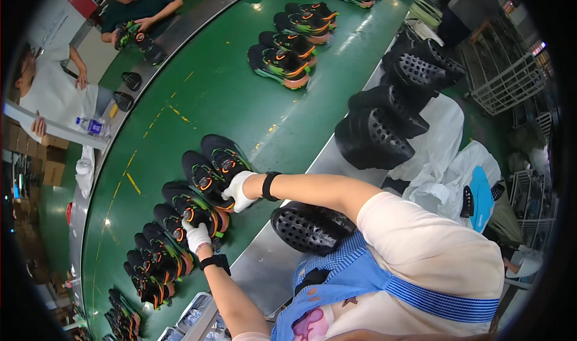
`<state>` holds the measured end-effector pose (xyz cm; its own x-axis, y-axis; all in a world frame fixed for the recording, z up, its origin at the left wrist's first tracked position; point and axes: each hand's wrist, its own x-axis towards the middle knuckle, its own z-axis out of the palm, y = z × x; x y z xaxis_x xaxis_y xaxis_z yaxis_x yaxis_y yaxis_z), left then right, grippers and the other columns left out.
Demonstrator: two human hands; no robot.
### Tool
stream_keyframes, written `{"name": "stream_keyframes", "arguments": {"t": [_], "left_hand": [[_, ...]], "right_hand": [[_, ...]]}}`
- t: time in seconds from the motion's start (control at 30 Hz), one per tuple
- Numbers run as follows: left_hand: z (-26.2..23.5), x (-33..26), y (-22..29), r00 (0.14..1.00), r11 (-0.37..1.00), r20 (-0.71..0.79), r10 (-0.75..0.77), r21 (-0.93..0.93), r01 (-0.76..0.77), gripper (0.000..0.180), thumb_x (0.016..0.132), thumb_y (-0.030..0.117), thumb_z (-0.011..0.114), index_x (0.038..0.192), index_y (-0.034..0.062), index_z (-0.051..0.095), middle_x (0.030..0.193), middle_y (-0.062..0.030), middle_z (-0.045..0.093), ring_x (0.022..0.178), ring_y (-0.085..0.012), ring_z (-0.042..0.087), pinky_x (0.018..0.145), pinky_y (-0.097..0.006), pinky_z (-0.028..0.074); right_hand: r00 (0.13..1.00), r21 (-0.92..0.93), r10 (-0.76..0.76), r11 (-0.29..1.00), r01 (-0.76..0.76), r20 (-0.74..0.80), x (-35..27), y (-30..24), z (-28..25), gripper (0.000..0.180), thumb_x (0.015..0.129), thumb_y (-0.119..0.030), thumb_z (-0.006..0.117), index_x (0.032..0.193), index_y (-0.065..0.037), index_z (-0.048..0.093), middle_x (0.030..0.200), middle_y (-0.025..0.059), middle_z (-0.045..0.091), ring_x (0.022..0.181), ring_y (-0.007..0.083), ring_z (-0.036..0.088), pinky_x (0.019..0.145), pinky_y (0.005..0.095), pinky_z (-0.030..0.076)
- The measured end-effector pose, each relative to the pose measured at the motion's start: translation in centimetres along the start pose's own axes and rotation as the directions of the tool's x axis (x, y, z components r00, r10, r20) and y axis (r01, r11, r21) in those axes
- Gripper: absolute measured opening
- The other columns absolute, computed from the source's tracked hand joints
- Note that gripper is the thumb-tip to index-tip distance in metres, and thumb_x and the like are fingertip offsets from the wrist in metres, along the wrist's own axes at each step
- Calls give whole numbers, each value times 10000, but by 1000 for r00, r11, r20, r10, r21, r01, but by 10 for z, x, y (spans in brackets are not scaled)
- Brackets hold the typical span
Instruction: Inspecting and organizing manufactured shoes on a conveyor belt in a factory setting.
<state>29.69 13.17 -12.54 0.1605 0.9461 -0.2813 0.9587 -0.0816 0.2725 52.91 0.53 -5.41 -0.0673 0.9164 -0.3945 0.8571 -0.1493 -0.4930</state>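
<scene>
Both my hands wear white gloves and are on black sneakers with orange and green trim, lined up on a green conveyor belt (234,115). My right hand (241,190) closes on the heel end of a sneaker (201,175), next to another sneaker (222,154) on its far side. Nearer me, my left hand (196,236) closes around the heel part of a sneaker (172,222). Its fingertips are partly hidden. Another sneaker (191,205) lies between the two hands.
Nearer and farther along the belt stand more sneakers (153,257), (282,55). Black perforated moulds (378,136) line the metal ledge (264,260) on my right; one mould (306,227) lies under my right arm. Across the belt, a co-worker (138,16) handles a shoe; another person (57,91) sits nearby.
</scene>
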Motion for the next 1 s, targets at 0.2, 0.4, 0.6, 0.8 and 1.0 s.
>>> {"name": "stream_keyframes", "arguments": {"t": [0.2, 0.4, 0.6, 0.8, 1.0], "left_hand": [[-17, -11, 1, 999, 999, 17, 30, 40, -31, 654, 830, 373, 581, 1414, 126, 420, 1115, -292, 643, 1035, -439, 627, 895, -492, 482], [-37, -76, 31, 862, 958, -426, 275, 47, -283, 445, 869, 220, 634, 1275, 59, 547, 1066, -218, 653, 986, -380, 615, 849, -452, 485], [-15, -102, 82, 603, 649, -343, 720, 27, -760, 461, 710, 210, 791, 1106, 26, 645, 1104, -114, 634, 1057, -328, 570, 953, -438, 437], [13, -92, 111, 688, 700, -147, 711, 240, -673, 695, 617, 513, 809, 1193, 170, 628, 1245, -149, 558, 1195, -337, 481, 1059, -525, 305], [18, -68, 114, 757, 744, -151, 635, 382, -548, 643, 649, 543, 763, 1190, 225, 624, 997, -73, 613, 918, -267, 561, 865, -477, 388]], "right_hand": [[949, 71, 164, 986, -151, -270, -29, 34, -74, 374, 792, -388, 505, 949, -120, 715, 980, 159, 688, 913, 357, 661, 796, 421, 538], [323, 243, 625, 649, -721, -711, -46, 159, -156, 293, 899, -204, 463, 1030, -109, 708, 1064, 162, 689, 988, 355, 666, 858, 444, 536], [250, 182, 731, 457, -871, -635, -59, 242, -167, 274, 864, -202, 596, 1090, -97, 710, 1157, 121, 683, 1149, 286, 611, 942, 383, 500], [446, -82, 658, 506, -858, -607, -57, 278, -166, 306, 814, -250, 607, 1055, -99, 720, 1085, 149, 705, 1051, 301, 662, 895, 424, 491], [457, -183, 744, 425, -886, -487, -43, 285, -172, 320, 842, -228, 583, 1121, -145, 716, 1143, 83, 701, 1121, 265, 634, 953, 428, 411]]}}
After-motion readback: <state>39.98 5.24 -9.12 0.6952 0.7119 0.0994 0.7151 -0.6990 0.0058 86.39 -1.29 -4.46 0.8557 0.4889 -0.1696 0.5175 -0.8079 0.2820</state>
